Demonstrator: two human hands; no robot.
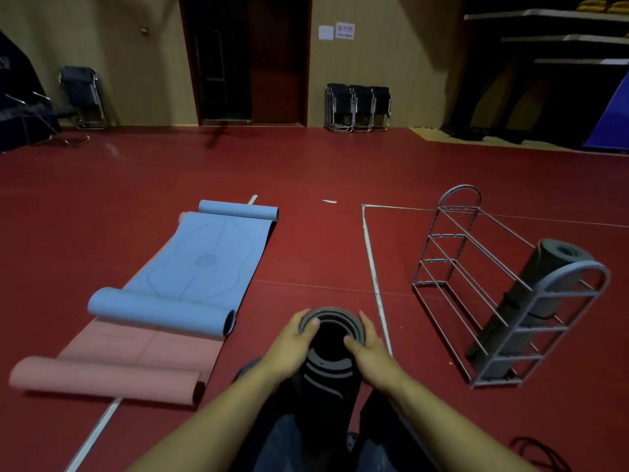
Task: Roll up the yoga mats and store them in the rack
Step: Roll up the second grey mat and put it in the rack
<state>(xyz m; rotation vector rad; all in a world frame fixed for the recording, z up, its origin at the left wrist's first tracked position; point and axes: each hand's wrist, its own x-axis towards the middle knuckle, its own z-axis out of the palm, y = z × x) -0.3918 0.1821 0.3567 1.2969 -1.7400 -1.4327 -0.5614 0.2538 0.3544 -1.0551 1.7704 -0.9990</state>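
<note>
Dark rolled mat (329,366) was held upright between the knees, gripped at its rim by left hand (292,345) and right hand (369,356). Pink mat (136,362) and blue mat (204,264) were seen part-rolled, left. Grey wire rack (476,287), right, was loaded with one grey roll (541,284).

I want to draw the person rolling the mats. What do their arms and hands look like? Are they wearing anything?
Both forearms are bare, with no sleeves showing as far up as the picture reaches. The left hand and the right hand are bare too: no gloves, and I can see no watch, bracelet or rings. Below the arms, dark trousers show.
</note>
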